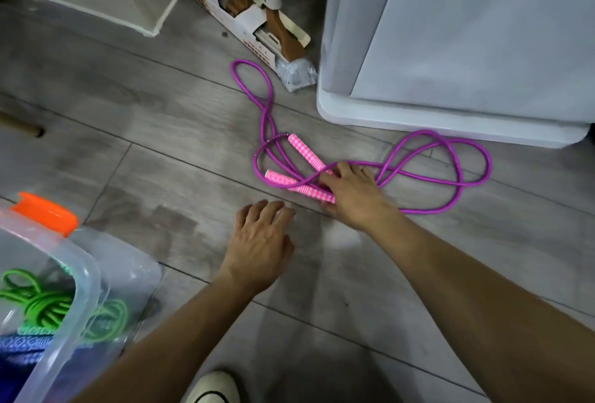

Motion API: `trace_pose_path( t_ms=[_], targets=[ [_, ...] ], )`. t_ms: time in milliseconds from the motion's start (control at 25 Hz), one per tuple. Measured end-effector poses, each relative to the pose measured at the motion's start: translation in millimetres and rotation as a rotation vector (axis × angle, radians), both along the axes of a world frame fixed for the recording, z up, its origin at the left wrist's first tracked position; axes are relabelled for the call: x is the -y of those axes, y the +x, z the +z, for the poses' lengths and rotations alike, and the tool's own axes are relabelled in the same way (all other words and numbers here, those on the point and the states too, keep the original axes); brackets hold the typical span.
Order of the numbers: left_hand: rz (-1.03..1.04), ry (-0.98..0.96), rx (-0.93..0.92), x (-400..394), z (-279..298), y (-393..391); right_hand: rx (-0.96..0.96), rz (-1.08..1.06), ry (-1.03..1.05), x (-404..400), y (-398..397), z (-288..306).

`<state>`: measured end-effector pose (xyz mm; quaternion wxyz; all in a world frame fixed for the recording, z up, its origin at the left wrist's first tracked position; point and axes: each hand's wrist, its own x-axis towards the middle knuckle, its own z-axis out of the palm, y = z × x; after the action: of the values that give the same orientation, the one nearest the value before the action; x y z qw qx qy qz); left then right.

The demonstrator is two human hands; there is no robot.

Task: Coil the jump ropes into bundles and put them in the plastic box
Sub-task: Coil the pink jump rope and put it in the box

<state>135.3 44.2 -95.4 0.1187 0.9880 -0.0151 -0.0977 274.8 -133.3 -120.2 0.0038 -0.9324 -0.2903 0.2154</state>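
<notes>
Right hand [352, 191]: reaches down to the floor, fingers bent over the near ends of the two pink handles [306, 158]; whether they have closed round them cannot be told. Left hand [262, 241]: hovers just above the floor, fingers loosely spread, holding nothing, close beside the handles.

Purple jump rope [444, 174]: uncoiled on the grey plank floor [161, 145], one long loop running away toward a cardboard box [244, 26], several overlapping loops spread to the right beside a pale cabinet [467, 48]. The cord crosses over the handles.

Plastic box [90, 274]: clear, orange latch, at lower left; a green rope [45, 303] already lies bundled inside over something blue.

Step in hand, as judged: gathering the handles. Advice: take both handles together in the right hand, lift them free of the crossing cord, then let the left hand feed the slack in even loops so the far loop does not snag on the cardboard box.
</notes>
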Motion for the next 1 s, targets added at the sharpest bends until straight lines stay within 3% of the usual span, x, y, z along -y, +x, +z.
trace_pose_path(
  t_ms=[400,680,760,920,1000],
  targets=[
    [-0.1,0.146,-0.147,4,-22,-71,-0.205,-0.026,0.177,26,-138,1],
    [0.011,0.254,-0.04,-30,6,-43,-0.07,-0.059,0.056,56,-161,21],
    [0.015,0.262,-0.057,-23,15,-38,-0.09,-0.219,0.187,59,-162,29],
    [-0.057,0.226,-0.137,2,14,-78,-0.47,-0.593,0.502,60,-158,38],
    [-0.052,0.158,-0.23,5,5,-105,-0.536,-0.742,0.603,57,-156,47]
  ],
)
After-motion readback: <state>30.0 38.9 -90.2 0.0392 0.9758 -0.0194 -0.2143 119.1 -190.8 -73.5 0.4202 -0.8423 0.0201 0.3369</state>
